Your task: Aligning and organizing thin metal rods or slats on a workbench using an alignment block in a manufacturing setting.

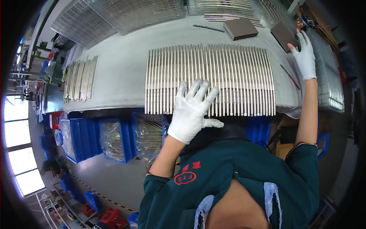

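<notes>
Plainly, the left hand lies spread, hiding rods; the right hand reaches open.

Even, bright overhead lighting over the pale surface, with soft, short shadows only. Daylight enters through windows at lower left, which are overexposed to near white. The row of metal rods shows fine specular streaks along each rod; the clear plastic trays at top carry a mild sheen. White gloves on the left hand and right hand are close to clipping but retain fold detail. Strong fisheye distortion: straight edges bow toward the rim, and a black vignette fills the corners. Centre sharp; the periphery is softer and compressed.
</notes>
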The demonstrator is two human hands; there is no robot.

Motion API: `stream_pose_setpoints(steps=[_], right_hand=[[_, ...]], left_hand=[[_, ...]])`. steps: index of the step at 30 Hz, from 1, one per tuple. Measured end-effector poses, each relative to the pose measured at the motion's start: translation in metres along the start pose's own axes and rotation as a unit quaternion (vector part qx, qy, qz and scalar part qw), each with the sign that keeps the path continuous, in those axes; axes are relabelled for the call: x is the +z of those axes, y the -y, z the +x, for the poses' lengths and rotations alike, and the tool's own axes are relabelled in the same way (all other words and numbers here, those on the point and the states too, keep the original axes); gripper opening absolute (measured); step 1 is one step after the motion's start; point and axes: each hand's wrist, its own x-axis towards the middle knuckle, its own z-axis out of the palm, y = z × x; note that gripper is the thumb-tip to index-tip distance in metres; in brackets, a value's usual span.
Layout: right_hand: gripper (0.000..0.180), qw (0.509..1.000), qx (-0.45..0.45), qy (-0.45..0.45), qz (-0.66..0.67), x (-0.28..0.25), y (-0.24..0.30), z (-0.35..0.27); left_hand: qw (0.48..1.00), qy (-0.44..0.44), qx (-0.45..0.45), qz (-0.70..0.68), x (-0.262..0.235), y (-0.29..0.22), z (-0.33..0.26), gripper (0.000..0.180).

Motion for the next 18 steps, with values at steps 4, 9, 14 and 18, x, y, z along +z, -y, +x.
stream_pose_setpoints(steps=[4, 9, 14, 18], right_hand=[[0.062, 0.998, -0.055, -0.002, 0.038, -0.019, 0.013, -0.02], [0.066, 0.998, 0.008, 0.067, -0.016, -0.004, -0.012, -0.018], [0.069, 0.984, 0.083, 0.16, -0.006, 0.003, -0.011, -0.002], [0.067, 0.973, 0.14, 0.181, -0.023, 0.0, 0.005, 0.006]], left_hand=[[1.0, -0.007, -0.011, -0.002, 0.007, 0.003, 0.0, 0.096], [1.0, -0.018, -0.003, -0.025, 0.003, -0.001, -0.005, 0.089], [0.998, -0.002, -0.056, -0.022, -0.019, 0.005, -0.019, 0.077], [0.995, -0.016, -0.1, -0.001, -0.018, 0.01, -0.039, 0.074]])
